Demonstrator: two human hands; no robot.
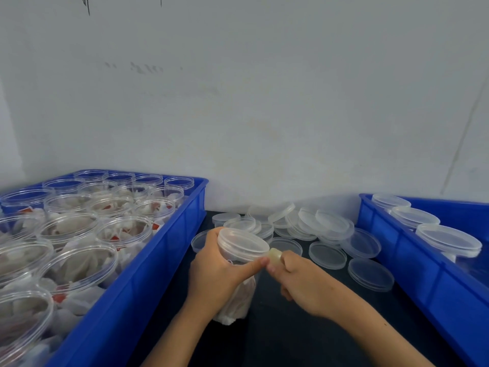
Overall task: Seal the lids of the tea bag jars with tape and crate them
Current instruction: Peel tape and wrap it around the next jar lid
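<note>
A clear tea bag jar point(239, 292) with a translucent lid point(243, 242) stands tilted on the dark table between the two crates. My left hand point(217, 271) grips the jar just under the lid, thumb stretched along the rim. My right hand point(299, 274) holds a small roll of clear tape point(275, 256) against the lid's right edge. The left blue crate point(148, 260) holds several open jars of tea bags point(76, 263). The right blue crate point(412, 260) holds lidded jars point(447, 238).
Several loose clear lids point(325, 229) lie piled and scattered on the dark table point(291, 335) behind and right of the jar. A white wall rises right behind the table. The crates flank my hands closely on both sides.
</note>
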